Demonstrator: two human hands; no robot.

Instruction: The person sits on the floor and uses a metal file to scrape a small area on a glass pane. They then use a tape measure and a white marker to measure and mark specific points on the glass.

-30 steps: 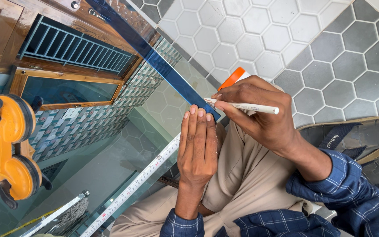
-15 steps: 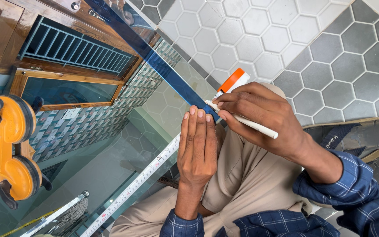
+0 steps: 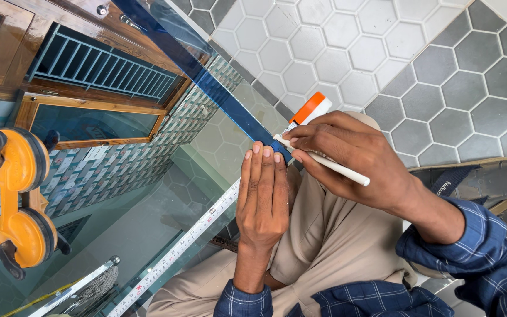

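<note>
Hexagon-tiled floor (image 3: 382, 53), reflective glass sheet (image 3: 148, 194), left hand (image 3: 262, 196) flat, open, right hand (image 3: 347, 158) pinching white pen (image 3: 324, 161), seemingly at glass edge.

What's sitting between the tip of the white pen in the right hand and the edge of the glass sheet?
Nothing visible: the white pen in the right hand has its tip right at the glass sheet edge, just beside the left hand fingertips.

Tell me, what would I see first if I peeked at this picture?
Right in the middle, the left hand lies flat on a big sheet of glass, beside a tape measure stretched over it. The right hand holds a thin white stick at the glass's blue edge, plus a white marker with an orange cap. At the far left sits a bright orange suction lifter.
</note>
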